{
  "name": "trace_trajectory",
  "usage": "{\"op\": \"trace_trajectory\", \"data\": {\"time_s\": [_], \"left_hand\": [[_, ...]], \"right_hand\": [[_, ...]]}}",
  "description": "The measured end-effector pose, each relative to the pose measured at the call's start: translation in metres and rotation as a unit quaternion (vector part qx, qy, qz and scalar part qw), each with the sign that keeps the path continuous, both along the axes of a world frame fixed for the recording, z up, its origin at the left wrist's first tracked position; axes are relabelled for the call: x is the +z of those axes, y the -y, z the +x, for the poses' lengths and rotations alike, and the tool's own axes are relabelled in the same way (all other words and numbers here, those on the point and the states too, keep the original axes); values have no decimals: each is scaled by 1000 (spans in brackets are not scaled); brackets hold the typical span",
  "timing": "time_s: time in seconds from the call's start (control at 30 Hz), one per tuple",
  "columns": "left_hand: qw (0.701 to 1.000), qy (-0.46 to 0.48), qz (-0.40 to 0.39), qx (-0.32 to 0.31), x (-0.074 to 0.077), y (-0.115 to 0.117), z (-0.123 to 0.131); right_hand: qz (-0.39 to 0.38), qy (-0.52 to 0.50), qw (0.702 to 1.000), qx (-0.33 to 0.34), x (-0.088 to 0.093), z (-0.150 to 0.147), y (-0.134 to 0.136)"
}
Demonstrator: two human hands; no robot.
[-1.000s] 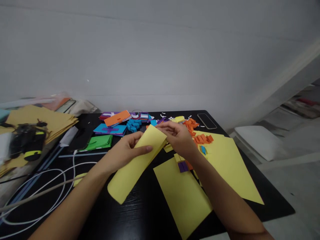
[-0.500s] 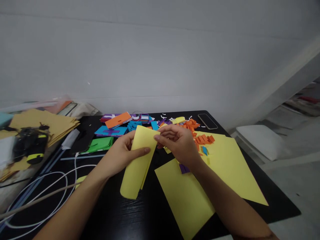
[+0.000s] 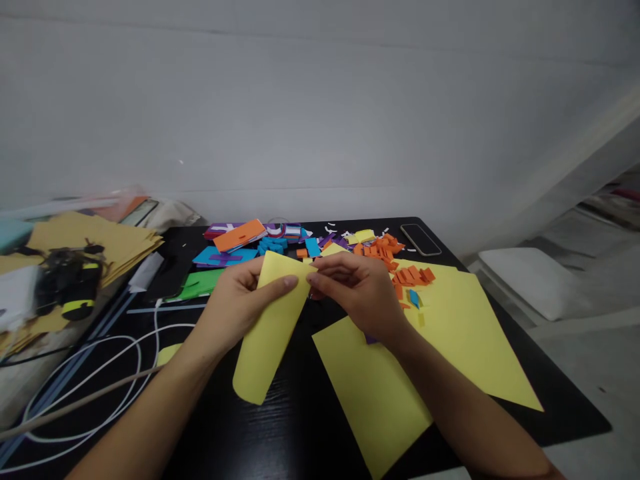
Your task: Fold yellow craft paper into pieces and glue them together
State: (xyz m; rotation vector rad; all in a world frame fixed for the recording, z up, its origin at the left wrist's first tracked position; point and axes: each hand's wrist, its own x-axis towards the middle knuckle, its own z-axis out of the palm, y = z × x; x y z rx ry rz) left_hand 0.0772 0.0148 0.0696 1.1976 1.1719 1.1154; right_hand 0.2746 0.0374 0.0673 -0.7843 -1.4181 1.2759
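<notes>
Between my hands is a yellow sheet of paper (image 3: pixel 265 347), folded over with a rounded bend at its lower left end and held above the black table. My left hand (image 3: pixel 237 293) grips it from the left, thumb lying across the front and fingers behind. At its upper right corner, my right hand (image 3: pixel 357 287) pinches the edge between thumb and fingertips. Beneath my right forearm lies a flat yellow sheet (image 3: pixel 370 393). A bit of purple paper (image 3: pixel 371 339) shows just under my right wrist.
Larger yellow sheets (image 3: pixel 470 333) lie right, with orange folded pieces (image 3: pixel 413 275) on them. A phone (image 3: pixel 421 239) rests at the back right. Blue paper (image 3: pixel 225 256), green paper (image 3: pixel 200 285) and an orange bundle (image 3: pixel 240 235) sit behind. White cable (image 3: pixel 107 433) loops at left.
The folded yellow paper has tilted slightly, its lower end shifting left, and its two layers now lie closer together. Both hands keep their hold. The view has shifted a little.
</notes>
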Motion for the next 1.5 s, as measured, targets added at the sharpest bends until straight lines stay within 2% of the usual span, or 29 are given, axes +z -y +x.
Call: {"op": "trace_trajectory", "data": {"time_s": [0.37, 0.67, 0.83, 1.03, 1.2, 1.5], "left_hand": [[999, -19, 3, 27, 2, 4, 3], [999, -25, -12, 25, 4, 5, 0], [999, -29, -31, 33, 6, 4, -3], [998, 4, -60, 24, 11, 6, -6], [996, 19, -85, 12, 14, 10, -7], [997, 10, -78, -21, 16, 10, -8]], "right_hand": [[49, 5, 998, -27, 1, -2, 6], [87, 28, 995, -35, -3, -3, 7], [98, 27, 995, -15, -3, -3, 8], [109, -12, 993, 43, 3, 1, 7], [119, -38, 989, 83, 1, 6, 0], [144, -5, 986, 87, 4, 9, -4]]}}
